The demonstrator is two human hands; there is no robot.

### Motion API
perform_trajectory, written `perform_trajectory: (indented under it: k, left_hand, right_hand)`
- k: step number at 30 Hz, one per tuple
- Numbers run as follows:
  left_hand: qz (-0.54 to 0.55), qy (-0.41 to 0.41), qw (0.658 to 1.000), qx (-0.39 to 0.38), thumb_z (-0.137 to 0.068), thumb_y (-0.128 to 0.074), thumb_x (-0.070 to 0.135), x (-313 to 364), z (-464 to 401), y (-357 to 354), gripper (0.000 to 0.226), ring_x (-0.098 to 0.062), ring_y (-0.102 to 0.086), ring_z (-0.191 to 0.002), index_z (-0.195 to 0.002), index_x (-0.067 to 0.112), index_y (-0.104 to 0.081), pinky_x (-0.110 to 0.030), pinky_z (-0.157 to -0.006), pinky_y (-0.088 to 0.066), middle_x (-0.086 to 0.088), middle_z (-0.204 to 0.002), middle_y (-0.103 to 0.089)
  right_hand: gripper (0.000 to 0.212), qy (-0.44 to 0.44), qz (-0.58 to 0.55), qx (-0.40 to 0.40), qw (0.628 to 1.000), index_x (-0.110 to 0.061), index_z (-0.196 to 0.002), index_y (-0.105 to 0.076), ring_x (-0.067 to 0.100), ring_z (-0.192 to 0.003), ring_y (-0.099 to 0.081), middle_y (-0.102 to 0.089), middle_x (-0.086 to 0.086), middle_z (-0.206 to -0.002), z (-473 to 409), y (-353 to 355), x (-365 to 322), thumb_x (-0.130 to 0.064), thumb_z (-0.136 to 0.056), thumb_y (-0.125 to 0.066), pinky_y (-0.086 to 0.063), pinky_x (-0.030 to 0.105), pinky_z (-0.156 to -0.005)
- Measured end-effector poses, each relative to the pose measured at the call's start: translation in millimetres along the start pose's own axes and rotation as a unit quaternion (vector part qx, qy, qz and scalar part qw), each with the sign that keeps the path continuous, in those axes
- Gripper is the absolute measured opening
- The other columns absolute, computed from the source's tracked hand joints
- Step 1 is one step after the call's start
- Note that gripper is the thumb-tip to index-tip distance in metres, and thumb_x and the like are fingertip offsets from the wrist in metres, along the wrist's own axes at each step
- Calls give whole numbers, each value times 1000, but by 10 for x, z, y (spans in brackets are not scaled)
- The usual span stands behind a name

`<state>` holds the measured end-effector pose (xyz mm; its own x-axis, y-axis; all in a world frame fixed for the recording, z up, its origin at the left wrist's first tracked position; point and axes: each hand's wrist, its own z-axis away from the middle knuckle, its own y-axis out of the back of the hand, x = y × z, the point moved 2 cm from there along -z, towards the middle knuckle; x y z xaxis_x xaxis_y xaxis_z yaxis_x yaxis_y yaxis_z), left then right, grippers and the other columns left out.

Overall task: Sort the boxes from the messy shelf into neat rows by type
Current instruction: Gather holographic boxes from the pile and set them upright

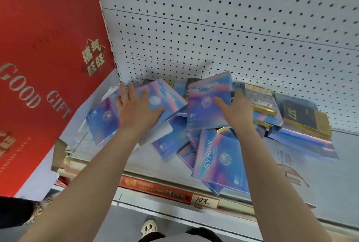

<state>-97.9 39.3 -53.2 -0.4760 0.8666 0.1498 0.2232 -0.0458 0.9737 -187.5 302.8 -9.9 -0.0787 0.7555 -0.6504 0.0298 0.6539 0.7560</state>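
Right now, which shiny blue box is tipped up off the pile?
The blue box pinched by the right hand: it tilts up above the pile, while the other blue ones lie flat.

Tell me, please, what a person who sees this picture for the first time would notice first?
First, the big red gift box with gold "GOOD GIFT" lettering at the left. Then the jumble of shiny blue SYRINX boxes across the shelf; the left hand rests on one, the right hand grips a raised one. Black-and-gold 377 boxes lie at the right.

Count – roughly seven blue SYRINX boxes [208,103] mid-frame, pile overlaps so not exact; two black-gold 377 boxes [303,117] right; one red gift box [44,51] upper left.
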Motion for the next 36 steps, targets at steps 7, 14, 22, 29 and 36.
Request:
perform_trajectory:
  k: [7, 14, 22, 29, 36]
  left_hand:
    - [11, -2, 999, -42, -58, -66, 81, -5, -272, 149, 112, -41, -48, -119, -133, 3, -38, -46, -100, -38, -25, -129, -48]
    - [59, -20, 997, -40, -72, -72, 63, 58, -266, 306, 78, -40, -52, -112, -120, 6, -52, -42, -90, -43, -20, -125, -49]
    - [276, 48, 959, -42, -90, -60, 44, -35, 2, 230, 42, -33, -59, -111, -124, 20, -53, -34, -81, -37, -7, -120, -66]
    - [357, 54, 932, -26, -93, -55, 44, -204, 280, 51, 31, -35, -60, -95, -98, 13, -57, -39, -78, -42, -7, -95, -65]
    - [454, -57, 887, -55, -92, -53, 45, 62, 424, 39, 21, -30, -56, -83, -88, 24, -52, -37, -70, -39, 8, -73, -52]
  right_hand:
    - [38, -13, -61, 29, 998, -14, -105, -51, 23, -74, -51, -50, -10, -72, 168, -83, 82, -44, -89, -66, -34, 30, -65]
    - [32, -53, -136, 42, 988, -16, -99, -49, 9, -65, -48, -47, -8, -73, 211, -137, 146, -44, -92, -62, -34, 30, -68]
    - [24, -28, -180, 84, 980, -21, -97, -52, 6, -61, -46, -47, -9, -71, 337, -79, 177, -41, -91, -63, -38, 28, -56]
    - [29, -87, -237, 155, 955, -18, -96, -56, 20, -70, -52, -60, 13, -84, 832, 37, 428, -45, -87, -63, -43, 35, -65]
    - [7, -163, -343, 229, 896, -26, -92, -63, 8, -70, -60, -66, -6, -81, 1579, 255, 705, -32, -90, -64, -48, 25, -62]
